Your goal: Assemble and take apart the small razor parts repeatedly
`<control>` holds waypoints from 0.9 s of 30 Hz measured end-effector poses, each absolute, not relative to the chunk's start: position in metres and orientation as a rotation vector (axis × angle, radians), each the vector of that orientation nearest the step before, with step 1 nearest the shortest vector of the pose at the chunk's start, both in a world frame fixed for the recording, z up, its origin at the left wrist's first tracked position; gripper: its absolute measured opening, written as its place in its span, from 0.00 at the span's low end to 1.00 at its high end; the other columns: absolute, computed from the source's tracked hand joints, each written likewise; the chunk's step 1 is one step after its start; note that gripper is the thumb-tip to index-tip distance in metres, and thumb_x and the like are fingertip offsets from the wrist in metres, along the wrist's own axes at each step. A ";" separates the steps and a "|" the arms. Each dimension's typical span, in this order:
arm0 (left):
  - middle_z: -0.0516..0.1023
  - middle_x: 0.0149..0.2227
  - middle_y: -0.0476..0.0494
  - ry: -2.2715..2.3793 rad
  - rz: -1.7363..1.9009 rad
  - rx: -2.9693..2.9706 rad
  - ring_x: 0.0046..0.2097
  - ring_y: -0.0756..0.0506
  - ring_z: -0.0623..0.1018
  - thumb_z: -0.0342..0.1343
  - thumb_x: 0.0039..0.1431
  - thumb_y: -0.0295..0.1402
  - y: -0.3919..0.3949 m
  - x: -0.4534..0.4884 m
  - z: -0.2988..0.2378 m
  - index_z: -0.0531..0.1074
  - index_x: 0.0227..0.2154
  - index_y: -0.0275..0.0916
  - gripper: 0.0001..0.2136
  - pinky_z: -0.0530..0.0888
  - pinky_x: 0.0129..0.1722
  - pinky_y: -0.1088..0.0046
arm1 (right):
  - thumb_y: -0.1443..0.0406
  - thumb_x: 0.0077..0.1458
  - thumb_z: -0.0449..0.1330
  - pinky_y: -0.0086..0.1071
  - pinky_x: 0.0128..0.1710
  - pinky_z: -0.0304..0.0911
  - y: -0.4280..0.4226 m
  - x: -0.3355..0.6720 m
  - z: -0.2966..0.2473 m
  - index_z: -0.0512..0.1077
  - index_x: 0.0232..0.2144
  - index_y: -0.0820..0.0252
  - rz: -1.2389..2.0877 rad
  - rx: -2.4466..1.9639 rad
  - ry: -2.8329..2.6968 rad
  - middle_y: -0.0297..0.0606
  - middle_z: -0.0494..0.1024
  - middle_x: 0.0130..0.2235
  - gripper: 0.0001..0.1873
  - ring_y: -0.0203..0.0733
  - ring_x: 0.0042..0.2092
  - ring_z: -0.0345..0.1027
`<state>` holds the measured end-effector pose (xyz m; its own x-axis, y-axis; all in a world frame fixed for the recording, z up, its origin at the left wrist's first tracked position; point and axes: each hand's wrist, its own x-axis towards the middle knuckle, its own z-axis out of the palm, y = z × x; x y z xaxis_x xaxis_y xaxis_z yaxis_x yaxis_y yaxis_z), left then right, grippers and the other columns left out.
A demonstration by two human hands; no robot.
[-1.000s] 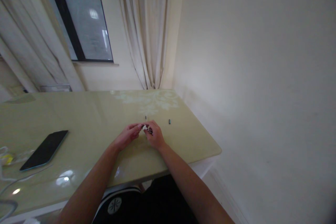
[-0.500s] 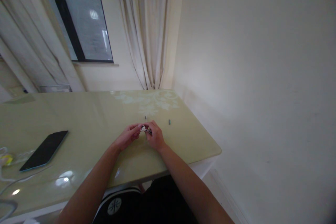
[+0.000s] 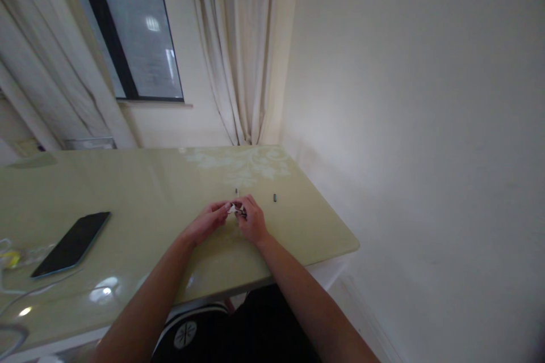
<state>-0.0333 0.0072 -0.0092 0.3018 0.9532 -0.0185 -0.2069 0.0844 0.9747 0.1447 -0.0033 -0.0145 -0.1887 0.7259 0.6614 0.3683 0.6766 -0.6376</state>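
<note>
Close together over the table, my left hand (image 3: pixel 209 221) and my right hand (image 3: pixel 252 221) both pinch a small black-and-white object (image 3: pixel 232 210). It is too small and too covered by fingers to name. A dark piece of it shows under my right fingers. Just beyond my hands lies a thin white stick with a dark tip (image 3: pixel 237 190), its near end hidden behind my right hand. To the right, apart from my hands, a small dark rectangular piece with a greenish middle (image 3: pixel 275 198) rests on the tabletop.
The glossy pale-green table (image 3: pixel 162 181) ends at a rounded corner on the right, near the white wall (image 3: pixel 404 125). A black flat tablet-like slab (image 3: pixel 71 244) lies at left, beside white cables (image 3: pixel 34 290) and a yellow item (image 3: pixel 12 258). Curtains (image 3: pixel 242 57) hang behind.
Both hands stay in nearly the same place. My fingers have shifted slightly around the small object, and less of its dark part shows. The things on the table have not moved.
</note>
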 end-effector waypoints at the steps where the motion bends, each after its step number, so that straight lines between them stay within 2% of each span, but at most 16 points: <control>1: 0.72 0.28 0.49 0.851 1.053 1.141 0.26 0.53 0.64 0.71 0.50 0.49 0.007 -0.033 -0.008 0.82 0.42 0.35 0.24 0.58 0.25 0.78 | 0.69 0.61 0.60 0.32 0.43 0.67 -0.004 0.145 -0.014 0.74 0.47 0.55 0.421 -0.879 -1.788 0.38 0.73 0.41 0.12 0.42 0.41 0.69; 3: 0.73 0.28 0.49 0.834 1.085 1.125 0.27 0.53 0.64 0.72 0.50 0.48 0.007 -0.034 -0.007 0.82 0.43 0.36 0.24 0.59 0.26 0.78 | 0.62 0.62 0.62 0.31 0.41 0.66 -0.005 0.144 -0.012 0.73 0.48 0.56 0.443 -0.898 -1.753 0.37 0.73 0.40 0.12 0.40 0.38 0.68; 6: 0.72 0.28 0.50 0.791 1.148 1.066 0.28 0.53 0.65 0.73 0.48 0.47 0.006 -0.036 -0.005 0.82 0.45 0.37 0.24 0.62 0.28 0.78 | 0.57 0.67 0.57 0.31 0.41 0.65 -0.007 0.144 -0.010 0.72 0.50 0.58 0.459 -0.871 -1.706 0.37 0.73 0.39 0.14 0.40 0.39 0.69; 9: 0.71 0.28 0.51 0.757 1.173 0.995 0.28 0.54 0.66 0.75 0.46 0.44 0.005 -0.039 -0.003 0.82 0.47 0.39 0.25 0.65 0.31 0.78 | 0.57 0.71 0.50 0.33 0.44 0.64 -0.007 0.145 -0.009 0.73 0.44 0.58 0.473 -0.821 -1.724 0.39 0.76 0.39 0.15 0.41 0.41 0.70; 12: 0.76 0.34 0.48 0.737 1.159 0.957 0.30 0.54 0.68 0.76 0.45 0.42 0.003 -0.039 -0.003 0.81 0.49 0.41 0.26 0.67 0.33 0.78 | 0.57 0.72 0.49 0.32 0.44 0.64 -0.007 0.144 -0.008 0.74 0.39 0.57 0.489 -0.841 -1.758 0.38 0.77 0.38 0.17 0.41 0.40 0.71; 20: 0.78 0.39 0.47 0.726 1.162 0.977 0.33 0.54 0.70 0.77 0.43 0.39 0.004 -0.039 -0.004 0.82 0.49 0.45 0.26 0.68 0.36 0.77 | 0.55 0.72 0.50 0.31 0.42 0.63 -0.007 0.144 -0.007 0.74 0.37 0.57 0.488 -0.840 -1.734 0.37 0.77 0.36 0.18 0.40 0.38 0.70; 27: 0.80 0.43 0.45 0.710 1.168 1.013 0.34 0.52 0.72 0.76 0.44 0.39 0.004 -0.039 -0.003 0.82 0.49 0.44 0.26 0.68 0.36 0.76 | 0.55 0.72 0.49 0.32 0.43 0.64 -0.006 0.144 -0.008 0.74 0.37 0.58 0.509 -0.825 -1.732 0.38 0.77 0.36 0.19 0.40 0.39 0.71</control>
<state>-0.0388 0.0035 -0.0030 0.2701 0.9616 0.0479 -0.3999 0.0668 0.9141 0.1444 -0.0062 -0.0077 -0.1603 0.7433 0.6494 0.2742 0.6656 -0.6941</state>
